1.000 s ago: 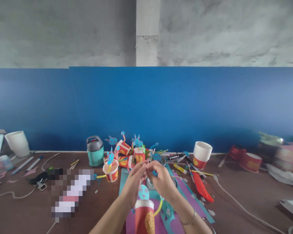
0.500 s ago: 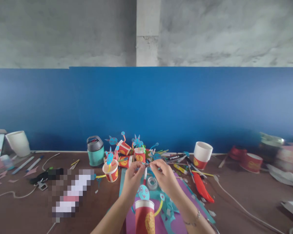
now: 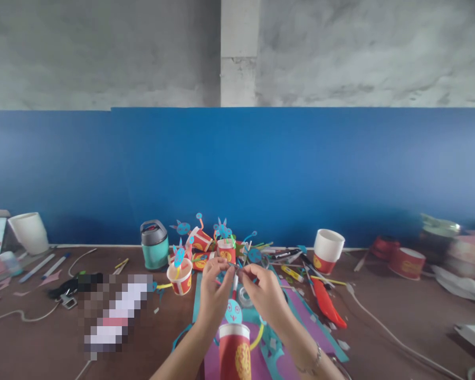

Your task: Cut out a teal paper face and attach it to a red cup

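My left hand (image 3: 216, 279) and my right hand (image 3: 261, 285) meet fingertip to fingertip above the middle of the table. Both are pinched closed around something small that I cannot make out. Just below them stands a red paper cup (image 3: 235, 351) with a yellow emblem and a white rim. A round blue paper face (image 3: 233, 311) rises from this cup, and a yellow straw (image 3: 257, 338) sticks out at its right side. A roll of clear tape (image 3: 245, 297) lies behind my right hand, partly covered by it.
Decorated paper cups (image 3: 181, 277) cluster behind my hands, near a teal flask (image 3: 155, 248). To the right are a white and red cup (image 3: 328, 250), a yellow utility knife (image 3: 292, 273) and a red pouch-like object (image 3: 328, 303). Purple and teal paper (image 3: 301, 311) with scraps lies beneath.
My fingertips have shifted slightly down and left, and my right hand has lowered a little over the tape roll and the yellow straw's tip. The cup below stays in place.
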`<state>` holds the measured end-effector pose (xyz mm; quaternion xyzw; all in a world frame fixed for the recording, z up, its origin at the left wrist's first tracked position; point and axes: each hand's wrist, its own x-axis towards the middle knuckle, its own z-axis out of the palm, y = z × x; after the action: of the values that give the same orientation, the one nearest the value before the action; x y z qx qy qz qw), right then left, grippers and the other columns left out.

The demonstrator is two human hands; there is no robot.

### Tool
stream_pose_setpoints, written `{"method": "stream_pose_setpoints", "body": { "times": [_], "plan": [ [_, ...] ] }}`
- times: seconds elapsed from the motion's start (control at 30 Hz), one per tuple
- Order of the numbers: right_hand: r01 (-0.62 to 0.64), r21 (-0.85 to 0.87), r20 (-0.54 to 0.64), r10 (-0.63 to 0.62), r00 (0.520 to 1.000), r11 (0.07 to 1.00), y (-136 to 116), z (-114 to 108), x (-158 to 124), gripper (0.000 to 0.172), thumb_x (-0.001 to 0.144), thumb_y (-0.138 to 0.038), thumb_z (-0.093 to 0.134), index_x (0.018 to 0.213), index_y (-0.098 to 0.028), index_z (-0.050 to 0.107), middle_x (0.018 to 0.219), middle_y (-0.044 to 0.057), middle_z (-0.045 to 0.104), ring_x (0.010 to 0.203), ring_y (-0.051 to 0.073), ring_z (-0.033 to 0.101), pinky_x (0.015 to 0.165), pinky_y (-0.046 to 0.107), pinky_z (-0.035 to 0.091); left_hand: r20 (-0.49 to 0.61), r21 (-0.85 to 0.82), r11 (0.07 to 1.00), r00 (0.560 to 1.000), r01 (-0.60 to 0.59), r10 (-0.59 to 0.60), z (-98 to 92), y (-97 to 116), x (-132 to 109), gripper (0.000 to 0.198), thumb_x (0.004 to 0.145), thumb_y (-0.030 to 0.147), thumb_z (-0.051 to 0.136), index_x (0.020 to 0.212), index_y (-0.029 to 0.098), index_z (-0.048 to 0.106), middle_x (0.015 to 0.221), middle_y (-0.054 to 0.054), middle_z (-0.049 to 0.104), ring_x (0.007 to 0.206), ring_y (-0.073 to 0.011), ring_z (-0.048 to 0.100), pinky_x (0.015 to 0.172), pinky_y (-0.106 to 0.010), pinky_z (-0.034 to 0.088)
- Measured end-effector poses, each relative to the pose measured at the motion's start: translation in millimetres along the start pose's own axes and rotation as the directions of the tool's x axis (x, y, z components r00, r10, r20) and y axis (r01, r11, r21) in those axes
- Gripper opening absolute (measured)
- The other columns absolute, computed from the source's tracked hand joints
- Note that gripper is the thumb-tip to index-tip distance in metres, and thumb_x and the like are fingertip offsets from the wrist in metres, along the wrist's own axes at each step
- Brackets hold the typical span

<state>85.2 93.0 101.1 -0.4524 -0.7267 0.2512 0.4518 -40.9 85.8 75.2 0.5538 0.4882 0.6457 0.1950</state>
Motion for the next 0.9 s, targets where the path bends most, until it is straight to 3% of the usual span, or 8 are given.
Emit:
{"method": "stream_pose_setpoints", "body": {
  "times": [0.37,0.5,0.63,0.77,0.9],
  "plan": [
    [-0.025,0.047,0.05,0.022,0.998,0.999,2.0,-0.5,1.7,0.025,0.082,-0.031,0.046,0.064,-0.017,0.057,0.054,-0.002,0.05,0.05,0.01,0.038,0.042,0.02,0.024,0.055,0.057,0.99,0.991,-0.128,0.124,-0.5,3.3,-0.7,0.018,0.083,0.03,0.05,0.071,0.019,0.059,0.097,-0.008,0.059,0.101,-0.0239,0.053,0.09,-0.039,0.041],
    [-0.012,0.07,0.066,0.008,0.998,0.997,1.0,-1.5,1.5,0.025,0.082,-0.03,0.046,0.061,-0.018,0.051,0.053,-0.004,0.045,0.05,0.01,0.035,0.042,0.019,0.023,0.085,0.008,0.991,0.988,-0.132,0.131,-1.5,3.1,0.4,0.017,0.084,0.03,0.05,0.072,0.019,0.058,0.096,-0.009,0.059,0.101,-0.0237,0.053,0.09,-0.038,0.04],
    [-0.006,0.09,0.087,-0.002,0.996,0.996,1.3,-2.8,0.1,0.024,0.081,-0.029,0.047,0.061,-0.018,0.05,0.053,-0.005,0.042,0.049,0.009,0.033,0.042,0.019,0.023,0.151,-0.093,0.995,0.987,-0.034,0.048,-1.8,4.5,1.5,0.02,0.083,0.034,0.051,0.072,0.019,0.058,0.099,-0.009,0.059,0.101,-0.0234,0.053,0.091,-0.036,0.039],
    [-0.034,0.105,0.096,0.023,0.995,0.994,-1.0,-3.9,-0.9,0.023,0.08,-0.029,0.047,0.061,-0.017,0.051,0.052,-0.006,0.041,0.047,0.008,0.033,0.042,0.019,0.024,0.221,-0.197,0.967,0.968,0.16,-0.115,-2.0,6.7,0.7,0.022,0.081,0.039,0.053,0.078,0.018,0.061,0.097,-0.007,0.059,0.092,-0.0209,0.054,0.082,-0.031,0.041],
    [-0.02,0.075,0.084,0.014,0.996,0.997,-3.6,-7.4,1.5,0.019,0.078,-0.024,0.046,0.061,-0.018,0.053,0.054,-0.004,0.048,0.05,0.01,0.043,0.047,0.019,0.031,0.262,-0.286,0.917,0.943,0.277,-0.203,-3.1,10.0,-0.1,0.025,0.078,0.042,0.057,0.083,0.018,0.062,0.087,-0.003,0.06,0.083,-0.017,0.054,0.075,-0.026,0.042]
  ]
}}
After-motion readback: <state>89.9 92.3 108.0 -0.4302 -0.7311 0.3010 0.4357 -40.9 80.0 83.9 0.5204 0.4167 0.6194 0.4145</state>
